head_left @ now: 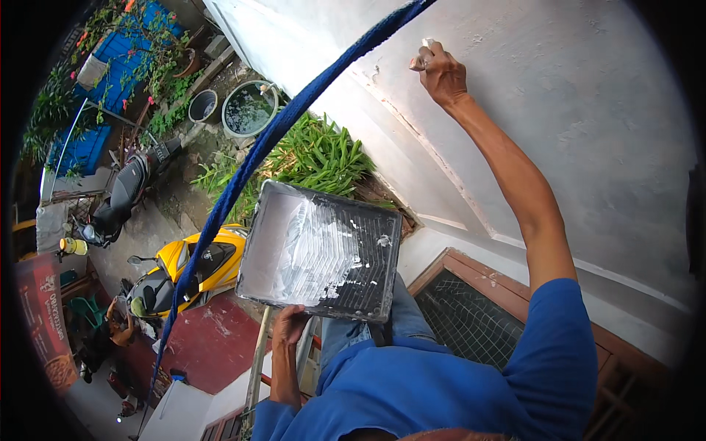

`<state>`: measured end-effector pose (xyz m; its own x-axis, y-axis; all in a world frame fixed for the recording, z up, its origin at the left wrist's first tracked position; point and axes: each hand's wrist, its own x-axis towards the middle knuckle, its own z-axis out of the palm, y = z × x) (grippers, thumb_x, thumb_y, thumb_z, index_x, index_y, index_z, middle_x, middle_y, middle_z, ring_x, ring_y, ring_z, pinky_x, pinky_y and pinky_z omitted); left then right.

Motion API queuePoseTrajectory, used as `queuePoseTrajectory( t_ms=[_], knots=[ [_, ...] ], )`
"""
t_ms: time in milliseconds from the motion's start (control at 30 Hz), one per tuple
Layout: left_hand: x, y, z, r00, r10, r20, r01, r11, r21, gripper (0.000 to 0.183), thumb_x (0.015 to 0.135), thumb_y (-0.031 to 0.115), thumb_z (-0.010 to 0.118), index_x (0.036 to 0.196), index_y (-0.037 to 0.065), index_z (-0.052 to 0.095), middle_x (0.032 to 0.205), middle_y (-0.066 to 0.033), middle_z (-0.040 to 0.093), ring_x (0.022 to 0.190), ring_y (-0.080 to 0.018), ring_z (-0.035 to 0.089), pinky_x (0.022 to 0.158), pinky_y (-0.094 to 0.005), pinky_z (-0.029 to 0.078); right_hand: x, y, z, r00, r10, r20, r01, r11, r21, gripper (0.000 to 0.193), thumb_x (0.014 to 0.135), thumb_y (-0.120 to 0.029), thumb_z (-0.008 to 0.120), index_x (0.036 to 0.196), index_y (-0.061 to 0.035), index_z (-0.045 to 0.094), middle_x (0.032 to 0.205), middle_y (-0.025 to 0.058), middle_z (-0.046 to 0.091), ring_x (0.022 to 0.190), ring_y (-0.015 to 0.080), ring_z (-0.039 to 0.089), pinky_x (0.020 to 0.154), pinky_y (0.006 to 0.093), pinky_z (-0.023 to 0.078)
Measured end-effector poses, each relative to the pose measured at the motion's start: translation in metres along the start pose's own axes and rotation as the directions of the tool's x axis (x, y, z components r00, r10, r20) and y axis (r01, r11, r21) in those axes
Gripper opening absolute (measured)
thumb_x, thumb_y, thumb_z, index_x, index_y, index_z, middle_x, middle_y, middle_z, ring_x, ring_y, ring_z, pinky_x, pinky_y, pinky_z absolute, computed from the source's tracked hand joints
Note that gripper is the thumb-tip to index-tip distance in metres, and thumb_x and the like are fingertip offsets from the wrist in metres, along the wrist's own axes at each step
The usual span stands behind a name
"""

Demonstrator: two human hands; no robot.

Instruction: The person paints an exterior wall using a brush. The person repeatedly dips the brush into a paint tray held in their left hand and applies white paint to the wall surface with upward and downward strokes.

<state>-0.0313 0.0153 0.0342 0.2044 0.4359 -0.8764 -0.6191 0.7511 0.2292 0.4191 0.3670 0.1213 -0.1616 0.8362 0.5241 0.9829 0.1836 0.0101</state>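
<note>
A black paint tray (379, 257) with a ribbed slope is tilted in front of my body, white paint spread over its left and middle part. My left hand (292, 324) grips its near edge from below, the fingers partly hidden under it. My right arm stretches up and to the right, toward the pale wall (529, 95). Closed at the wall's surface, my right hand (443, 76) holds a small whitish-tan tool (418, 64), mostly covered by the fingers, so its exact kind does not show. Patchy whitish and grey areas mark the wall.
A blue rope (254, 158) crosses diagonally. Ladder rails (259, 360) stand beside my left arm. Below are green plants (316, 154), a round water tub (250, 110), a yellow motorbike (180, 257) and a dark one (129, 187). A wood-framed mesh opening (471, 316) lies right of my legs.
</note>
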Motion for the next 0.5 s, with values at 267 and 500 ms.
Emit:
queuePoseTrajectory(
  t_ms=[267, 500],
  knots=[
    [0.01, -0.006, -0.011, 0.989, 0.016, 0.145, -0.01, 0.999, -0.038, 0.01, 0.067, 0.004, 0.059, 0.074, -0.001, 0.058, 0.085, -0.0114, 0.059, 0.085, -0.0233, 0.054, 0.085, -0.039, 0.036, 0.024, -0.022, -0.182, 0.903, -0.227, -0.364, 0.104, 0.939, -0.327, 0.029, 0.068, -0.007, 0.063, 0.096, -0.009, 0.059, 0.085, 0.0062, 0.051, 0.073, 0.0222, 0.057, 0.057, 0.0303, 0.049],
    [0.009, 0.001, -0.006, 0.983, 0.013, 0.183, -0.016, 1.0, 0.016, 0.011, 0.066, 0.004, 0.059, 0.075, -0.001, 0.058, 0.085, -0.0114, 0.06, 0.086, -0.0229, 0.054, 0.087, -0.0398, 0.035, -0.072, -0.049, -0.031, 0.983, -0.01, 0.186, 0.05, 0.977, -0.21, 0.012, 0.073, -0.012, 0.051, 0.081, -0.003, 0.054, 0.084, 0.0129, 0.045, 0.075, 0.0251, 0.054, 0.059, 0.0338, 0.051]
  ],
)
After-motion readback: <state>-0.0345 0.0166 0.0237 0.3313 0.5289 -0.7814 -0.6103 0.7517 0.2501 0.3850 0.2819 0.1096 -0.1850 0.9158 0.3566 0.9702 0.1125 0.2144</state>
